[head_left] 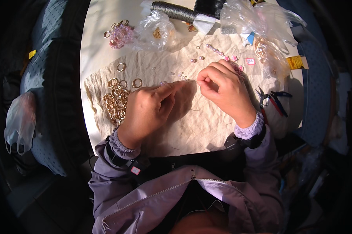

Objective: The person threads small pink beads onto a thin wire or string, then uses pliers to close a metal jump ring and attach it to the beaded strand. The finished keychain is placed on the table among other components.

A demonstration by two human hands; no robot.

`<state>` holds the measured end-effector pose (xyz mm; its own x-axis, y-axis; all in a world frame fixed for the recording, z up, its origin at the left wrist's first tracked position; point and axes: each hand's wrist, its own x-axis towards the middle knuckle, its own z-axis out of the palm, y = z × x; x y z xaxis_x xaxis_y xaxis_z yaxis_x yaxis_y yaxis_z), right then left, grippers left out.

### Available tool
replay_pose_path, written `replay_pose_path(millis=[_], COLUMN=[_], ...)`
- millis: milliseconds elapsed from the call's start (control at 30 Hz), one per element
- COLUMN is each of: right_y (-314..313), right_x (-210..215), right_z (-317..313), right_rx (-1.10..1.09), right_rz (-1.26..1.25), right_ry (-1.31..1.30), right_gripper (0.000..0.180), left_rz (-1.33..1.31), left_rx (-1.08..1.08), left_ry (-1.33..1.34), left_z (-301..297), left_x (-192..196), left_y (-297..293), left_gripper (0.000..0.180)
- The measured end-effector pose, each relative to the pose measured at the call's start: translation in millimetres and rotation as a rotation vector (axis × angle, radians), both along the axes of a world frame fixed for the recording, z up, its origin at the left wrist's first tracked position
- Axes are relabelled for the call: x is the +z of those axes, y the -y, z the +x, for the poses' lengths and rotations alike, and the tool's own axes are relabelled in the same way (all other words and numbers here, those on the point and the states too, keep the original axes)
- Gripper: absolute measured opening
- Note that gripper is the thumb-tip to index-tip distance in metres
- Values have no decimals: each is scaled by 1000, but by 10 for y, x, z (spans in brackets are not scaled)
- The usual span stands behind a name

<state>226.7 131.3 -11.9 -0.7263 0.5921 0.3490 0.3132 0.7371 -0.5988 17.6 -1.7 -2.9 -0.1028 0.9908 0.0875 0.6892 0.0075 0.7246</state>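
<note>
My left hand [146, 105] is closed, its thumb and forefinger pressed together and pointing right over the cloth. My right hand [224, 87] is closed in a pinch, its fingertips a short way from the left ones. Something thin and pale, perhaps thread or wire, shows between the fingertips; too fine to name. Small clear beads [180, 74] lie just beyond the left fingertips. Farther back are two round pearly beads [201, 58] and a short row of lilac beads [215, 49]. Pink beads [234, 58] lie beyond my right hand, partly hidden by it.
A pile of gold rings [116, 99] lies left on the beige cloth [195, 132]. A pink beaded bundle [120, 37], clear plastic bags [156, 33] and a dark cord spool [173, 11] are at the back. Pliers [279, 102] lie right, near a bag of chain [267, 54].
</note>
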Motion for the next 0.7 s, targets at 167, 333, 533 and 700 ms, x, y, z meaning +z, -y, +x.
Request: replay_pose_path(millis=[167,333,533,700], right_y=[-9,-12,3,-1], right_x=[-11,-26,-24,-14], right_z=[4,-22,-15,-8], right_rx=[34,85,67,99], right_rz=[10,27,-24,-49], right_ry=[1,-44,-41,-24], right_gripper=[13,14,16,16], left_rz=[-38,-7,76,121], left_rx=[74,92,74,48], left_ry=[56,15,-85,-115], left_z=[23,45,60,63], left_x=[-35,-86,-104,-115], left_y=[-38,-104,-125,-159], left_gripper=[30,28,20,21])
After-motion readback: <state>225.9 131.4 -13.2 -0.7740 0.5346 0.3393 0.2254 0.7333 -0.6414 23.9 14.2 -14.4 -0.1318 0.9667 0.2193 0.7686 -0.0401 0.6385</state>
